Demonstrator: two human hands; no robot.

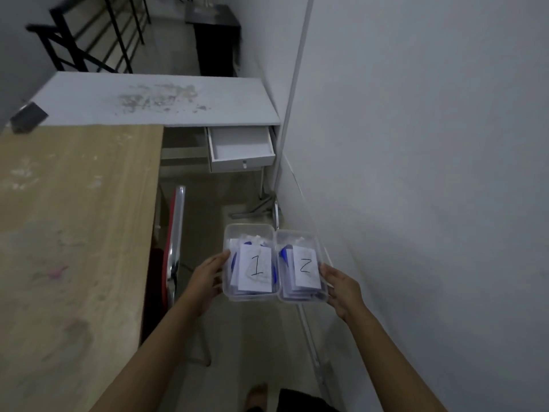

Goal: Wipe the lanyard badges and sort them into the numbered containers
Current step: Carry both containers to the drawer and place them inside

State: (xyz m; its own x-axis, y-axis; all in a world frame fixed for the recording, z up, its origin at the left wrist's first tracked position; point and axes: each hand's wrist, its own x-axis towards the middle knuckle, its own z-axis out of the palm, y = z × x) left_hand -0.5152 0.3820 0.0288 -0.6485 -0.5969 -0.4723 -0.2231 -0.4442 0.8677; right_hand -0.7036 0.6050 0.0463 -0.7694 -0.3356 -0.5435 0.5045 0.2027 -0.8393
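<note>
Grey-white wall fills the view from twelve to five o'clock; at nine o'clock lies the long pale wooden surface, and at eleven the white desk with an open drawer. Near six o'clock two clear plastic containers, labelled 1 and 2, sit side by side in mid-air above the floor, holding white lanyard badges with blue straps. The left hand and right hand each clasp an outer edge. Squeezed only from the sides, the pair could buckle at the seam and spill.

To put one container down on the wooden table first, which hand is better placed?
Probably left. The left hand holds container 1 nearest the wooden table; the right hand holds container 2 on the wall side.
</note>
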